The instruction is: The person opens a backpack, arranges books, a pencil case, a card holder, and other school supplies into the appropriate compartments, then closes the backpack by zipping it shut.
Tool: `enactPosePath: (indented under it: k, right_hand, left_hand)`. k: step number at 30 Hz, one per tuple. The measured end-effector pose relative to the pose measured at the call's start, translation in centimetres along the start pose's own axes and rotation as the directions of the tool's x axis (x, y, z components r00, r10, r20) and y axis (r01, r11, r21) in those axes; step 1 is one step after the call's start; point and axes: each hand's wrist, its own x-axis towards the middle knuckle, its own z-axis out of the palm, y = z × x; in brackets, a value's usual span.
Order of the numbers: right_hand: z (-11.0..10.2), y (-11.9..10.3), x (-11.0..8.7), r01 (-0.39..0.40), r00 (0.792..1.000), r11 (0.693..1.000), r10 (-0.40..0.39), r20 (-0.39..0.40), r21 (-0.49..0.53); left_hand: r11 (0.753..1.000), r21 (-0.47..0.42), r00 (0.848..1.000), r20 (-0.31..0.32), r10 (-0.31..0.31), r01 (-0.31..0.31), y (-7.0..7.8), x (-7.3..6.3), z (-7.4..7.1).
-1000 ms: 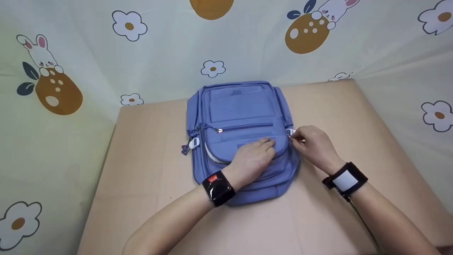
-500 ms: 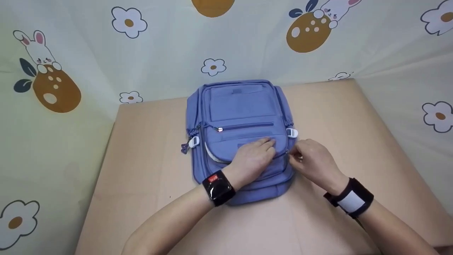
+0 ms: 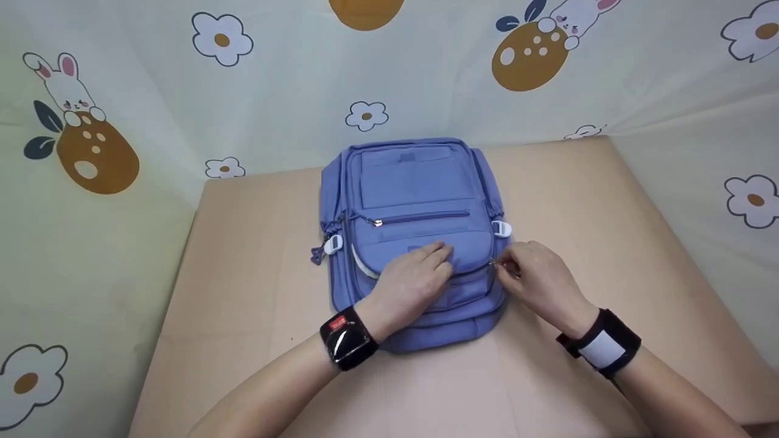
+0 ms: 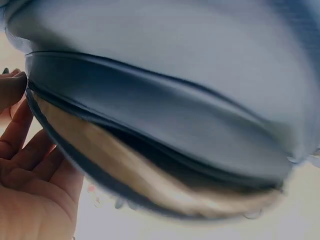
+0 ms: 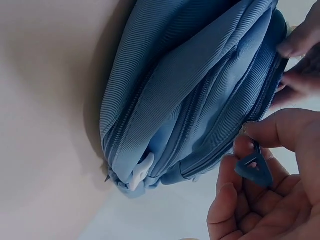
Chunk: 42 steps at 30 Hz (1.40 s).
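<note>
A blue backpack (image 3: 426, 182) lies with its zipped front facing up. My left hand (image 3: 414, 283) lies over its lower front flap, fingers stretched across the fabric. In the left wrist view, the thumb and fingers (image 4: 42, 185) of that hand pinch the edge of a gaping pocket, whose tan lining (image 4: 135, 165) shows. At the bag's right side my right hand (image 3: 538, 280) pinches a zipper pull (image 5: 254, 170) with a dark blue triangular tab, thumb and forefinger at the slider. The left hand's thumb in the head view is hidden.
A tan tabletop (image 3: 243, 292) bears the bag. White buckles sit on its sides, one left (image 3: 333, 244) and one right (image 3: 501, 229). A second zipper pull (image 3: 377, 223) lies on the front. Patterned cloth (image 3: 292, 79) hangs behind and along both sides.
Over the last second my right hand has drawn the zipper pull down the bag's right side, then nearly paused. My left hand has shifted left across the flap in the last half second.
</note>
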Motion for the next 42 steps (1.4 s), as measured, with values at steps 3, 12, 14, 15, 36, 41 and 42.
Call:
enactPosePath:
  k: [3, 12, 14, 15, 36, 41, 42]
  right_hand:
    - [0.0, 0.0, 0.0, 0.002, 1.0, 1.0, -0.002, -0.009, -0.002]
    - [0.1, 0.0, -0.1, -0.007, 1.0, 1.0, 0.007, -0.022, -0.008]
    - [0.2, -0.1, -0.1, -0.008, 1.0, 1.0, 0.008, -0.023, -0.006]
    - [0.3, -0.1, -0.2, -0.008, 1.0, 1.0, 0.008, -0.02, -0.005]
    - [2.2, -5.5, -0.3, 0.044, 0.996, 0.999, -0.045, 0.074, 0.018]
    - [2.4, -6.0, -0.1, 0.039, 0.995, 0.999, -0.042, 0.086, 0.028]
    - [2.3, -6.0, -0.2, 0.033, 0.996, 0.999, -0.035, 0.087, 0.029]
  left_hand:
    - [1.0, -0.006, 1.0, -0.027, -0.006, 0.006, -0.9, -1.7, -0.8]
    - [1.0, -0.001, 0.998, -0.066, -0.012, 0.012, -2.5, -4.6, -1.3]
    - [1.0, 0.004, 0.998, -0.067, -0.019, 0.02, -2.5, -4.7, -1.0]
    - [1.0, 0.006, 0.998, -0.067, -0.021, 0.022, -2.5, -4.7, -0.9]
    - [1.0, -0.002, 0.995, -0.097, -0.014, 0.014, -2.7, -4.9, -0.6]
    - [1.0, -0.023, 0.993, -0.115, -0.007, 0.005, -2.8, -4.9, -0.5]
    - [1.0, -0.029, 0.993, -0.118, -0.008, 0.004, -2.8, -5.0, -0.5]
